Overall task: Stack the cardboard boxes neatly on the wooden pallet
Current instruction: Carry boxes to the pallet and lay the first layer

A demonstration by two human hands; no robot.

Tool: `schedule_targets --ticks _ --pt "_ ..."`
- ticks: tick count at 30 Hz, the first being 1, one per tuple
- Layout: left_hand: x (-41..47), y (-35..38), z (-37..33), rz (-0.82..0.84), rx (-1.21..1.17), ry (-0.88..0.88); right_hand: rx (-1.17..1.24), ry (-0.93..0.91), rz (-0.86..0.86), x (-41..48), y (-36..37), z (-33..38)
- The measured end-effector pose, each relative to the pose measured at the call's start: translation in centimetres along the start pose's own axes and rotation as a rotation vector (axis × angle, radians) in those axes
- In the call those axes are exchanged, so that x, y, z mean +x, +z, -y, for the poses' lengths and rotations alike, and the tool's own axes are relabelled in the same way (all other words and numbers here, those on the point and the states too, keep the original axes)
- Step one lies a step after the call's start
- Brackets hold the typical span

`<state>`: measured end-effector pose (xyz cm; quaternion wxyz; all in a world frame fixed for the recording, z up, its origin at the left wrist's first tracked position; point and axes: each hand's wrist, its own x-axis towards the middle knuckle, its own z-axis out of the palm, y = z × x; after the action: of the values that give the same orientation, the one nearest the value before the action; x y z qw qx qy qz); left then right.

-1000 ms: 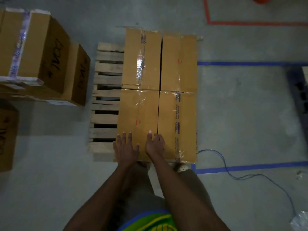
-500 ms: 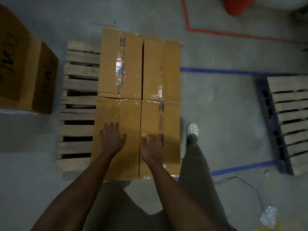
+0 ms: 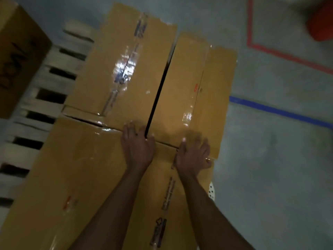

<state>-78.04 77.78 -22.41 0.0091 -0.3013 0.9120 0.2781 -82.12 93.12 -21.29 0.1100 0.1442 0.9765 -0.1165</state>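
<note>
- Grey concrete floor, marked with a red tape line and a blue tape line, surrounds a wooden pallet seen from the head camera; its pale slats show at the left.
- Four brown cardboard boxes lie on the pallet two by two: the far-left box, far-right box, near-left box and near-right box.
- Each box has its long axis running away from the person, the far ends leaning slightly right in the frame.
- Clear glossy tape runs lengthwise down the tops, with dark printed strips on it; a small red mark shows on two lids.
- A dark narrow gap separates the two far boxes; the near pair sit tight together.
- The left hand lies flat, fingers straight, fingertips at the point where the four boxes meet.
- The right hand rests spread across the seam between the near-right and far-right boxes, gripping nothing; its fingers are motion-blurred.
- Another cardboard box with black handwriting stands left of the pallet, and a white perforated shoe peeks out beside the near-right box.
</note>
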Motion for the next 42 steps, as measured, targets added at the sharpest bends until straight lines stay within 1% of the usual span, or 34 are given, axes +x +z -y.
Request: schedule_targets --ticks 2,5,7,11,13,18,23,30,33,35,38,40,42 --pt "1.3 1.0 -1.3 -0.048 0.007 -0.036 -0.025 0.06 0.003 2.6 0.7 -1.0" --pt "3.2 2.1 -2.4 -0.046 0.09 -0.017 -0.008 0.153 -0.022 4.6 1.5 -1.9" --pt "4.3 2.4 -2.7 -0.048 0.13 -0.028 0.002 0.176 -0.033 4.9 1.6 -1.9" --pt "5.1 2.4 -3.7 -0.04 0.134 -0.104 0.076 0.355 0.024 6.5 1.0 -1.7" --pt "5.0 2.4 -3.9 -0.033 0.147 -0.106 0.104 0.394 0.044 7.1 1.0 -1.4" --pt "4.2 2.7 -4.3 -0.065 0.139 -0.158 0.093 0.377 -0.011 6.8 1.8 -0.8" --pt "3.9 2.9 -4.2 -0.104 0.131 -0.167 0.076 0.343 -0.049 6.6 2.4 -1.2" --pt "3.3 3.0 -3.8 -0.163 0.137 -0.162 0.07 0.271 -0.036 6.1 2.0 -1.7" --pt "3.4 2.8 -3.5 -0.148 0.126 -0.173 0.072 0.225 -0.019 6.0 2.0 -2.1" --pt "3.0 2.6 -3.2 -0.166 0.085 -0.149 0.071 0.211 -0.017 6.0 2.0 -2.1" --pt "0.5 2.2 -2.3 -0.275 -0.018 -0.073 0.057 0.203 -0.001 5.7 2.2 -2.0" --pt "-2.4 2.1 -1.2 -0.326 -0.04 -0.123 0.044 0.198 0.016 5.6 2.2 -1.9" --pt "-5.1 2.0 0.3 -0.32 -0.051 -0.233 0.025 0.205 0.035 5.6 2.1 -2.0"
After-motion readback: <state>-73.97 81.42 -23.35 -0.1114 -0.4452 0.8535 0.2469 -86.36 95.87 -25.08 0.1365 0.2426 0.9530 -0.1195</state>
